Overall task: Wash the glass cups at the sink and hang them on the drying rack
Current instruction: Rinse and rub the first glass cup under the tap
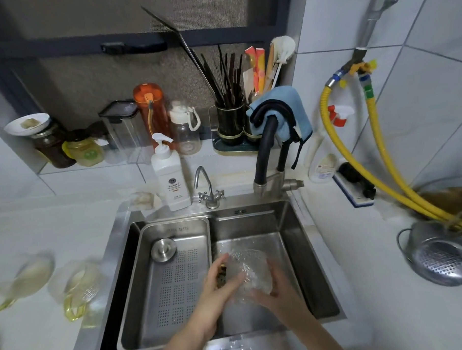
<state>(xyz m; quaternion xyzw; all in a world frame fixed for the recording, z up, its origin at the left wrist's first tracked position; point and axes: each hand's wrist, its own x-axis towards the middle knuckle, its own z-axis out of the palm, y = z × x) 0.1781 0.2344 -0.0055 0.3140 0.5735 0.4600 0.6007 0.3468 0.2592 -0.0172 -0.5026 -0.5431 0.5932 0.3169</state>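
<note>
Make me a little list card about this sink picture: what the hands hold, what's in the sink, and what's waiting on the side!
left hand: holds a small dark scrubber against the cup
right hand: grips the glass cup
where: over the sink
in the sink: perforated drain tray on the left side
waiting: two blurry yellow-handled glass cups on the counter, left
soap: white pump bottle behind the sink
tap: black faucet, no water stream visible

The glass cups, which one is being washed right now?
The glass cup over the sink, between both hands; the two yellow-handled cups sit on the counter.
</note>
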